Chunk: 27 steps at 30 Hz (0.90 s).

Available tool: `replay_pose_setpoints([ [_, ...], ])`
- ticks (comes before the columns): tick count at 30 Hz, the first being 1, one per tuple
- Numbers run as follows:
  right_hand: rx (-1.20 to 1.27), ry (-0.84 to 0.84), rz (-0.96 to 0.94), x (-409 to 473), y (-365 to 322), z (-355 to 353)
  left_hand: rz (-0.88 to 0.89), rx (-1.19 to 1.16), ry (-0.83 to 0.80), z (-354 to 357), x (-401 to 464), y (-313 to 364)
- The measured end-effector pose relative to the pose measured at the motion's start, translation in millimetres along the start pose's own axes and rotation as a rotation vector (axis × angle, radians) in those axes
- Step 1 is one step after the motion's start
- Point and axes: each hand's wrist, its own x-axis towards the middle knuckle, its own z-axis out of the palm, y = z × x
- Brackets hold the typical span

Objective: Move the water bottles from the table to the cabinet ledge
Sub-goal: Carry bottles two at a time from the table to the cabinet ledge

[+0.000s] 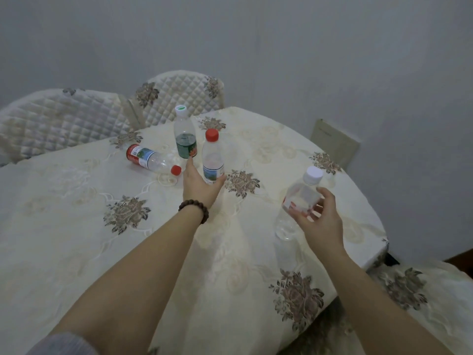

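Observation:
Several clear plastic water bottles are on the table (76,226). My right hand (321,221) grips a white-capped bottle (299,198), tilted just above the cloth near the right edge. My left hand (198,185) curls around the base of an upright red-capped bottle (212,156) in the middle, fingers spread on either side of it. Behind it stands a bottle with a green label and white cap (184,135). To its left another red-capped bottle (151,158) lies on its side. The cabinet ledge is not in view.
A cream tablecloth with brown flower embroidery covers the table. Two quilted chair backs (64,119) stand at the far left side, another covered seat (422,298) at the lower right. A grey wall and a leaning flat board (335,142) lie beyond the table.

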Motion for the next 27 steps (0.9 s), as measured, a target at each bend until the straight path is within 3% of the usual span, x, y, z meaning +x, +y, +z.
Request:
replay_pose_setpoints([
  [13,0.015,-0.089,0.035,11.5,6.7,13.2,-0.024,0.008,-0.054,19.5,54.6,-3.2],
  [27,0.011,-0.104,0.006,-33.1,-25.5,12.0,0.179,-0.011,-0.103,-32.8,-52.2,43.0],
])
